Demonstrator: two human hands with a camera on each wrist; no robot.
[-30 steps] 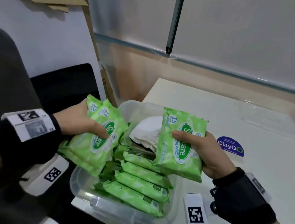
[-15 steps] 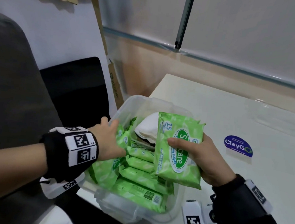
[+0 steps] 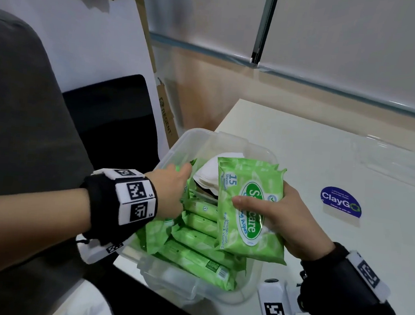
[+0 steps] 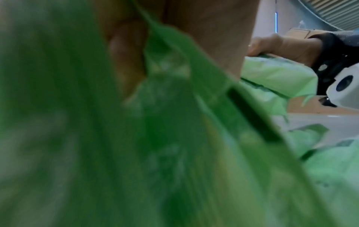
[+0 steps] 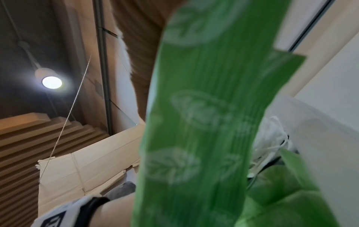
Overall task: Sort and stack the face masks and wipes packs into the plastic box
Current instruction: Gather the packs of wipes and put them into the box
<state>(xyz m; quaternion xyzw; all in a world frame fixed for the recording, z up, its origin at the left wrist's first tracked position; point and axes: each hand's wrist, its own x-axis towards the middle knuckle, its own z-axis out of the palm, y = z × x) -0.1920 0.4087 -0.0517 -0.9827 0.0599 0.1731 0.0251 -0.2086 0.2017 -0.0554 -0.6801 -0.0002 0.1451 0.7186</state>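
- The right hand (image 3: 288,221), at the centre right of the head view, holds a green wipes pack (image 3: 249,208) upright over the right side of the plastic box (image 3: 215,293), thumb across its printed front and fingers behind it; half a second ago it held the pack the same way, in much the same place.
- The left hand (image 3: 171,191), at the centre left, reaches down into the left side of the box among the packs. Its fingers are hidden behind green wrapping, so I cannot tell whether it grips one; the left wrist view is a green blur. A second ago this hand held a bundle of packs up outside the box's left edge; now that bundle stands inside.
- A row of wipes packs (image 3: 194,253) lies stacked in the box's near half, and white face masks (image 3: 206,173) sit at its far end.
- The box stands at the near left corner of the white table (image 3: 326,154), with a blue ClayGo sticker (image 3: 340,201) to its right.
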